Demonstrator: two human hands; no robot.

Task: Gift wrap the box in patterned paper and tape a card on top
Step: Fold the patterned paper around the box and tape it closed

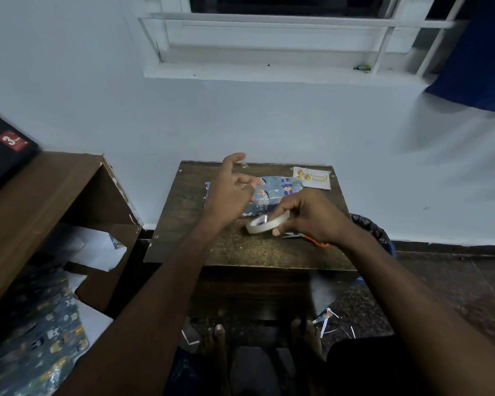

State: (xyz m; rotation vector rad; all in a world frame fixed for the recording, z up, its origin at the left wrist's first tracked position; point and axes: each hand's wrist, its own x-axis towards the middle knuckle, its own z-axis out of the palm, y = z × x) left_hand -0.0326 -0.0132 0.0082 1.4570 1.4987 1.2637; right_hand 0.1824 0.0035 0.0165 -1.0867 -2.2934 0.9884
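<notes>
The box [275, 192], wrapped in blue patterned paper, lies at the back of a small dark wooden table [240, 250]. A cream card [312, 178] with yellow decoration lies flat at the table's back right corner, just beyond the box. My right hand [312, 218] grips a roll of clear tape [267, 222] just in front of the box. My left hand [232, 190] hovers over the box's left end with loosely spread fingers. A short strip of clear tape [244, 164] sticks to its raised fingertip.
Scissors with an orange handle [316, 242] lie under my right wrist. A black-lined bin [375, 230] stands right of the table. A brown shelf unit [55, 201] stands at left, with leftover patterned paper [40, 338] below it. Paper scraps litter the floor near my feet.
</notes>
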